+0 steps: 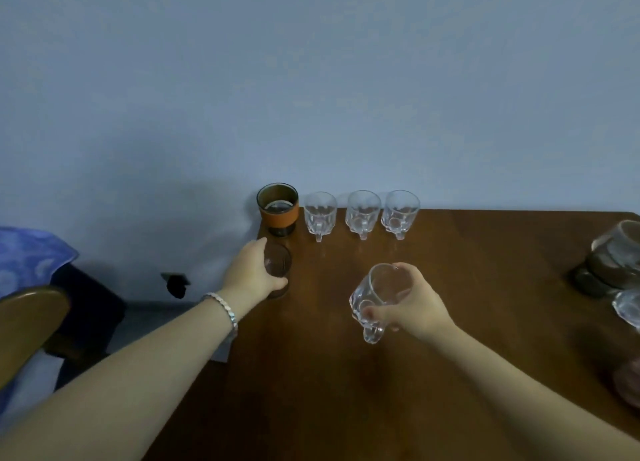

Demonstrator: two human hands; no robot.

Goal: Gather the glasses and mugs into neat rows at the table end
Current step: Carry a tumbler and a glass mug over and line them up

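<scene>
So my left hand [254, 270] is wrapped around a dark tinted glass [278, 270] standing at the table's [450, 322] left edge, just in front of the brown glass with the orange band [277, 209]. That one sits in the far corner and starts a row along the wall: three clear glass mugs [362, 212] next to it, handles facing me, slightly apart. My right hand [412, 301] is closed on a fourth clear mug [375, 301], tilted, up off the wood, near the middle of the table. More glassware [613, 256] is bunched over at the right edge, well apart. Bracelet [225, 310] on my left wrist.
</scene>
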